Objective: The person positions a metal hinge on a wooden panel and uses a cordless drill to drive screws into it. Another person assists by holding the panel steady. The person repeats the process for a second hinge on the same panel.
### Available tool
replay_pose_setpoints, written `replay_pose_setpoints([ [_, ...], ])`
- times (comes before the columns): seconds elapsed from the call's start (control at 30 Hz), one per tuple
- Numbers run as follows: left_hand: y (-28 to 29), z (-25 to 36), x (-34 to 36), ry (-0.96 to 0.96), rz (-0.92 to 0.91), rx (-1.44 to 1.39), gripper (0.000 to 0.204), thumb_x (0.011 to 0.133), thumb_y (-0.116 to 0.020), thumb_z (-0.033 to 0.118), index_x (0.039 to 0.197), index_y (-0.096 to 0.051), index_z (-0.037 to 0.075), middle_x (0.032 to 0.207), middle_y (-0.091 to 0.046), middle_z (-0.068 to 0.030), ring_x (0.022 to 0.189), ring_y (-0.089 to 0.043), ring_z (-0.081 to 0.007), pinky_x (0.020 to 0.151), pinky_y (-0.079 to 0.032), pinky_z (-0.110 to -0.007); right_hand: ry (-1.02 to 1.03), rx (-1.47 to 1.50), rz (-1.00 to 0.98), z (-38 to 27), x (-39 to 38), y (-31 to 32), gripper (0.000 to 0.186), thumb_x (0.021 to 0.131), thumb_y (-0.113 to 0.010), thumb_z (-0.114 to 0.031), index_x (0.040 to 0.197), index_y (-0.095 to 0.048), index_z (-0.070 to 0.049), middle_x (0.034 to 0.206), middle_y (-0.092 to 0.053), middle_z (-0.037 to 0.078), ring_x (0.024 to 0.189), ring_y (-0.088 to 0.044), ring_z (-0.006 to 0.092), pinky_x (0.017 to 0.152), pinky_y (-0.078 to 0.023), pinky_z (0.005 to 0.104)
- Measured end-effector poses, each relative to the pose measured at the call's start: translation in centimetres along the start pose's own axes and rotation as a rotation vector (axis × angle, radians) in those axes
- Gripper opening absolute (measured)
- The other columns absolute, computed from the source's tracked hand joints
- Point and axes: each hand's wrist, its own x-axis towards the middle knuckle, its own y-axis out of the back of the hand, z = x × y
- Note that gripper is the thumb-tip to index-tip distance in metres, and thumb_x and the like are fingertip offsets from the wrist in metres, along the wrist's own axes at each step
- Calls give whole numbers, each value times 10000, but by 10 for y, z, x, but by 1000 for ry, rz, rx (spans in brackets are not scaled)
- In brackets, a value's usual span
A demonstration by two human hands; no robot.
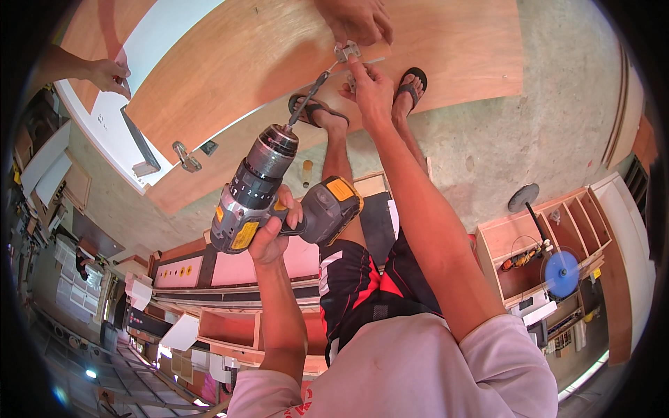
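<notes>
My left hand (275,226) is wrapped round the grip of a grey and black cordless drill (261,174) with yellow labels. The drill's long bit (310,97) slants up to a metal cabinet hinge (346,51) at the edge of a wooden panel (244,59). My right hand (371,89) reaches to that hinge with its index fingertip; its other fingers curl round small metal pieces (351,83), too small to name. A co-worker's hand (355,19) presses at the hinge from the far side. Another metal hinge (187,157) sits on the panel's left edge.
At far left another hand (106,74) is by a white board (104,129). My sandalled feet (411,87) stand beside the panel. A wooden compartment box (498,240) holding tools and a blue disc (562,273) is at right. Open wooden cabinets (226,327) lie behind me.
</notes>
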Motion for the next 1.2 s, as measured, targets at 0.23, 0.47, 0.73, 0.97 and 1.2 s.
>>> replay_pose_setpoints([
  [0.23,3,-1,0,13,-7,3,649,872,-794,307,1312,-499,-68,1052,-569,-105,727,-581,-151,724,-491,-347,-21,-17,18,-1,2,1,503,955,-773,-380,1054,-704,108,891,-680,118,678,-694,166,575,-635,314],
  [0.47,3,0,-1,11,-14,4,703,876,-792,304,1369,-457,-69,1050,-568,-109,727,-579,-152,723,-493,-344,-18,22,-2,2,5,2,482,958,-779,-377,1025,-693,93,839,-637,82,670,-680,147,567,-624,300],
  [0.73,2,0,-1,15,-12,8,690,874,-791,307,1349,-464,-73,1050,-561,-107,730,-577,-151,727,-491,-343,1,50,20,5,3,-2,467,960,-777,-368,1023,-694,87,830,-624,67,659,-661,134,571,-614,291],
  [0.97,2,-2,-1,14,24,22,622,869,-792,324,1265,-520,-71,1047,-563,-102,728,-578,-154,728,-487,-342,-41,35,5,3,3,0,422,973,-772,-382,1074,-710,23,807,-602,1,674,-589,92,626,-589,284],
  [1.2,6,-2,-1,13,-47,-20,646,889,-771,270,1342,-463,-72,1096,-581,-121,761,-581,-156,753,-482,-346,-35,41,5,2,1,0,434,971,-774,-395,1068,-700,22,804,-601,6,666,-598,101,624,-583,284],
])
